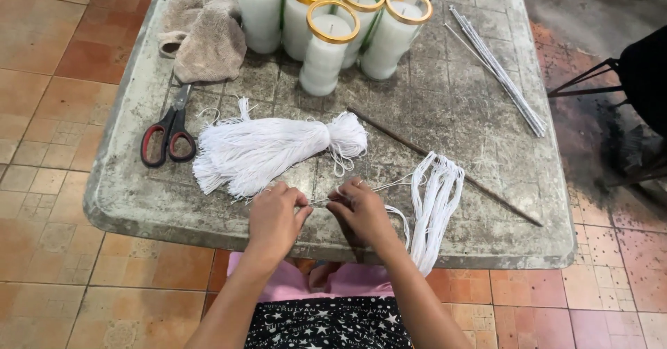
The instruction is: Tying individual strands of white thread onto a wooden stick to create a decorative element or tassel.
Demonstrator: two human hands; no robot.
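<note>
Head view: left hand (275, 217) and right hand (361, 210), fingertips pinched on a thin white wick (318, 200) stretched between them at the table's (445, 99) near edge. Wick bundle (267, 151) lies just beyond; looped wicks (434, 203) hang right. Scissors (169, 132), cloth (205, 36), candles (333, 29), rod (445, 167), wires (497, 71) behind.
</note>
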